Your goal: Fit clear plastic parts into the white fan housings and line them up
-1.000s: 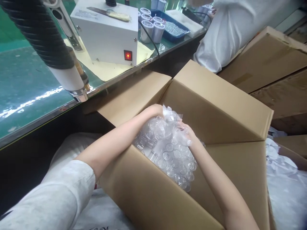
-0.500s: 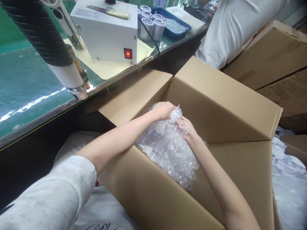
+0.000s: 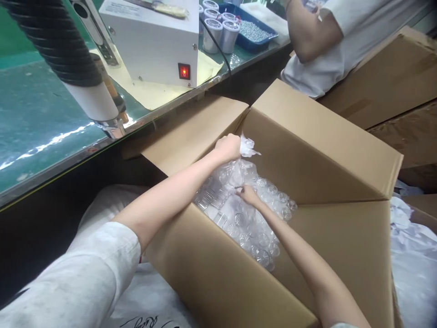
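An open cardboard box [image 3: 307, 150] stands in front of me, flaps up. Inside lies a clear plastic bag [image 3: 252, 218] packed with several small transparent round parts. My left hand [image 3: 228, 146] is closed in a fist around the gathered neck of that bag near the box's far corner, with a tuft of plastic sticking out to its right. My right hand [image 3: 248, 195] reaches down into the box and pinches the bag's plastic below the left hand.
A green bench [image 3: 37, 118] runs along the left, carrying a white control box [image 3: 153, 41] with a lit red switch, a hanging black-hosed tool [image 3: 92, 98], metal cans [image 3: 218, 32] and a blue tray of small parts [image 3: 254, 32]. Another person in white [image 3: 334, 41] sits at top right. More cartons [image 3: 392, 77] lie right.
My right hand has let go of the bag's neck and dropped lower into the box, pinching the bag's side. My left hand keeps the neck gripped. The other person's forearm has come into view.
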Tool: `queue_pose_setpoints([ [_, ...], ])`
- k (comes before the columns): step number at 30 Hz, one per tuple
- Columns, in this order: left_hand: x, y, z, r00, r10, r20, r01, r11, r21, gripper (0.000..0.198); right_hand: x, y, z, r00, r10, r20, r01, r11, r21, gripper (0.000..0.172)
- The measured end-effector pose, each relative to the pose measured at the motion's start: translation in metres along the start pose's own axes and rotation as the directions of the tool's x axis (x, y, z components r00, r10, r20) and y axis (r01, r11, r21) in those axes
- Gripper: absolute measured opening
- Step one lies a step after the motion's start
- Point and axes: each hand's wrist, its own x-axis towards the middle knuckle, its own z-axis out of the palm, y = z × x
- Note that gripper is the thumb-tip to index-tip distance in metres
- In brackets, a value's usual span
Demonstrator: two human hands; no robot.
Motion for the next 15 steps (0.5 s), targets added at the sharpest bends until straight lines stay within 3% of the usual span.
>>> queue_pose_setpoints([
  [3, 0.001, 0.000, 0.002, 0.996, -0.061, 0.066, 0.057, 0.996, 0.064, 0.043, 0.003, 0.022, 0.028, 0.995, 0.039, 0.090, -0.015, 0.966, -0.257, 0.024],
  [7, 0.002, 0.001, 0.002, 0.984, -0.103, 0.146, 0.090, 0.991, 0.098, 0.045, 0.014, 0.035, 0.037, 0.988, 0.037, 0.149, 0.027, 0.915, -0.402, 0.027],
  [11, 0.004, 0.001, 0.000, 0.977, -0.126, 0.175, 0.108, 0.988, 0.106, 0.047, 0.025, 0.038, 0.026, 0.987, -0.030, 0.158, 0.084, 0.934, -0.348, 0.024],
  [15, 0.008, 0.000, 0.003, 0.974, -0.116, 0.193, 0.104, 0.992, 0.073, 0.052, 0.027, 0.034, 0.008, 0.992, -0.116, 0.042, 0.121, 0.983, -0.139, 0.019],
])
